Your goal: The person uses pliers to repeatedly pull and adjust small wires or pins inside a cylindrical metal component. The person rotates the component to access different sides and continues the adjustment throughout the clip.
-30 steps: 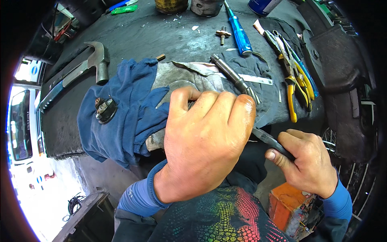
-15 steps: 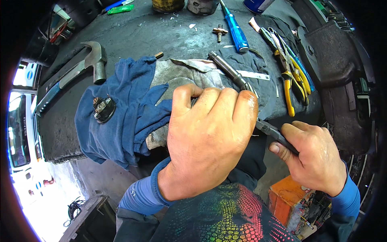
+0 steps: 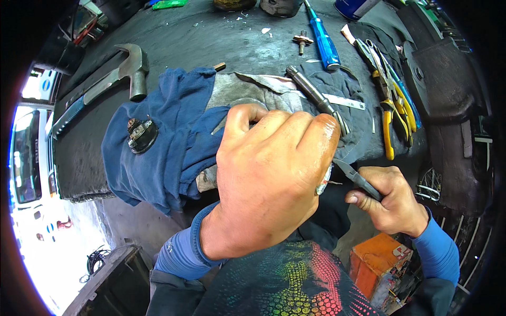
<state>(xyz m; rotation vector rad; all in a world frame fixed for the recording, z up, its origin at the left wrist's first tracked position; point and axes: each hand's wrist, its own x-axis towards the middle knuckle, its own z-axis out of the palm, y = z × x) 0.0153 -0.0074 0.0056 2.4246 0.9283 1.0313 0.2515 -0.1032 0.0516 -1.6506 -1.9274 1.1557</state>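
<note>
My left hand [image 3: 274, 179] is in the middle, back turned up, with its fingers curled round something mostly hidden; a whitish end piece [image 3: 323, 181] shows at its right edge. To its right, my right hand [image 3: 392, 200] grips a dark knife-like tool [image 3: 365, 185], whose narrow metal tip points at the left hand's forefinger side. Just beyond my left hand lies a metal shaft [image 3: 311, 90] on dark cloth. A blue cloth [image 3: 168, 126] drapes over the bench edge at the left, with a round black part [image 3: 141, 136] with a metal stud resting on it.
A claw hammer [image 3: 108, 87] lies on the bench [image 3: 211, 42] at the left. At the back right are a blue screwdriver [image 3: 322, 42], a small threaded part [image 3: 302, 41], a steel ruler [image 3: 345, 101] and yellow-handled pliers [image 3: 388, 121]. An orange box [image 3: 371, 258] stands below at the right.
The view has shifted slightly. My right hand and the tool have moved a little closer to my left hand. The whitish end piece now shows beside my left hand.
</note>
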